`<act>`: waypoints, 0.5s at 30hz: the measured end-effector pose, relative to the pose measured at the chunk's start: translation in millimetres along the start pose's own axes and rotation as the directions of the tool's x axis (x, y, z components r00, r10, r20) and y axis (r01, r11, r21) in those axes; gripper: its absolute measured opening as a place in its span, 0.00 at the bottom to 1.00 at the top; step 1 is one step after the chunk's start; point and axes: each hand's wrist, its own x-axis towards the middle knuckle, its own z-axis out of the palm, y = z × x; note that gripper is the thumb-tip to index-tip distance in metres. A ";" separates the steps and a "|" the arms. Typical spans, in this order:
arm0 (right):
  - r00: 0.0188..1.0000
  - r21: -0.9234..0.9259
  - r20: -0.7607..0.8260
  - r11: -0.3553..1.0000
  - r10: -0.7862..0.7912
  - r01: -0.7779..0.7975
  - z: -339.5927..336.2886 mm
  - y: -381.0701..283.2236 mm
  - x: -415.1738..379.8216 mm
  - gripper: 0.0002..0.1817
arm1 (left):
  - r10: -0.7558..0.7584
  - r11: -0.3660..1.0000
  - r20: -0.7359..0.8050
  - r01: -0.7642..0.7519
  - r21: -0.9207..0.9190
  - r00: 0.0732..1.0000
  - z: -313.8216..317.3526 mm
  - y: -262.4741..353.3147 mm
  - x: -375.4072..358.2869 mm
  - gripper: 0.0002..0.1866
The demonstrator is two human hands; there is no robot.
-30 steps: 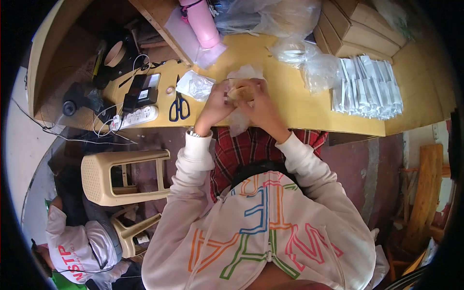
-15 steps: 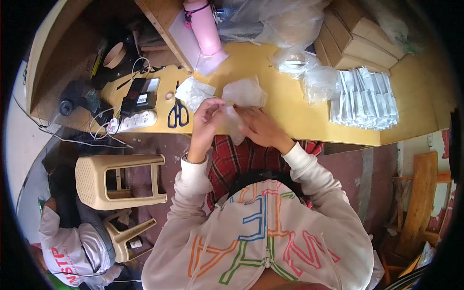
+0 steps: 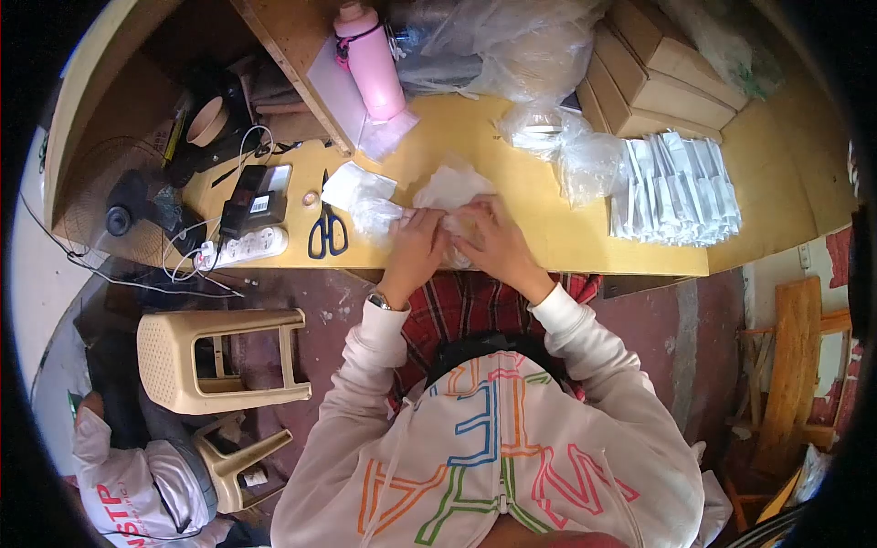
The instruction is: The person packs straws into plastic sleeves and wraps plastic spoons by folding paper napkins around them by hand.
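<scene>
At the table's front edge, my left hand [image 3: 416,251] and my right hand [image 3: 501,245] are close together. Between them is a thin, clear plastic bag [image 3: 456,254], partly hidden by the fingers. My left fingers are bent on its left side and my right fingers curl over its right side, slightly blurred. Just beyond lies a whitish, translucent plastic piece [image 3: 449,185]. Left of my left hand, a white packet [image 3: 359,185] rests beside crumpled clear plastic [image 3: 376,217].
Dark-handled scissors [image 3: 327,235], a tape roll [image 3: 311,198] and a power strip [image 3: 242,247] lie left. A pink bottle [image 3: 373,68] stands behind. Rows of white packets [image 3: 674,196] and cardboard boxes [image 3: 653,82] are right. A seated person [image 3: 151,484] is lower left, near a plastic stool [image 3: 164,361].
My left hand has turned from palm-up to back-up and moved right and down. Both hands have closed in over the clear plastic bag, which hung lower between them. The view has shifted slightly.
</scene>
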 end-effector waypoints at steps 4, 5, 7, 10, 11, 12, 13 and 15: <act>0.983 0.280 -0.094 0.951 0.159 -0.127 1.0 19.1 -1.4 0.24 | -0.080 0.995 -0.018 0.078 -0.069 0.997 5.7 4.3 -10.5 0.13; 0.963 0.469 0.008 0.850 0.269 -0.241 7.9 30.7 -5.6 0.25 | -0.096 0.990 -0.033 0.092 -0.105 0.995 8.3 5.5 -12.0 0.13; 0.940 0.358 -0.208 0.916 0.268 -0.182 10.2 25.4 -6.9 0.26 | -0.136 0.991 -0.066 0.135 -0.026 0.988 11.9 6.9 -13.3 0.14; 0.945 0.148 -0.322 0.989 0.057 -0.010 9.0 13.2 -15.9 0.28 | -0.299 0.954 -0.019 0.299 0.009 0.954 11.5 9.9 -4.0 0.15; 0.948 0.073 -0.315 0.995 -0.043 0.070 7.3 7.6 -20.9 0.30 | -0.368 0.930 0.013 0.368 0.009 0.930 11.0 10.6 1.5 0.15; 0.978 0.019 -0.193 0.996 -0.078 0.084 5.5 -1.7 -24.6 0.30 | -0.384 0.923 -0.021 0.384 -0.006 0.923 11.8 10.8 5.2 0.15; 0.992 -0.032 -0.067 0.994 -0.109 0.107 3.7 -12.7 -26.9 0.30 | -0.399 0.917 -0.058 0.399 -0.020 0.915 12.6 10.6 9.0 0.15; 0.993 -0.150 0.070 0.983 -0.097 0.107 8.6 -16.3 -34.6 0.31 | -0.396 0.912 -0.114 0.376 -0.161 0.911 12.8 1.8 10.1 0.15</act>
